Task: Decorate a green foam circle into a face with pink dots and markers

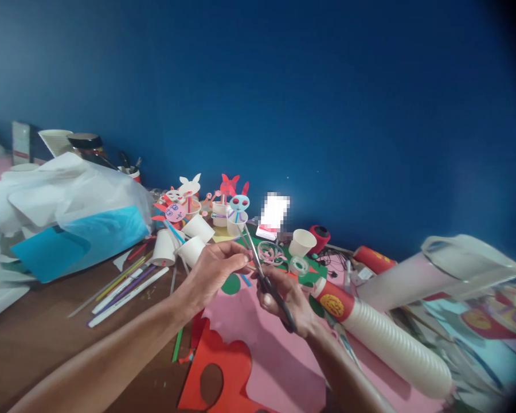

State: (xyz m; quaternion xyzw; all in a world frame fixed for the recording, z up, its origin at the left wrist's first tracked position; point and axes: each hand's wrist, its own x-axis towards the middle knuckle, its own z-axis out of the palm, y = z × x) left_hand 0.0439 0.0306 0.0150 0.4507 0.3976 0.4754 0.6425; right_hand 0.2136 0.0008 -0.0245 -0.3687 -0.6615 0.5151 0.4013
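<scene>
My right hand (286, 292) is closed round the dark handles of a pair of scissors (254, 252), whose metal blades point up and away from me, slightly apart. Beside the blades, the fingers of my left hand (217, 264) pinch a small pink piece (250, 253), mostly hidden by the fingertips. Below both hands lies pink paper (279, 338) with a scalloped edge. It partly covers red paper (217, 344) that has round holes cut in it. A green paper disc (231, 284) lies near my left hand.
Paper cups with animal-face cutouts (239, 203) stand at the back by the blue wall. Pens (129, 292) and a plastic bag (69, 195) lie on the left. A long stack of paper cups (395, 338) lies on the right. A tape roll (300, 265) sits behind my right hand.
</scene>
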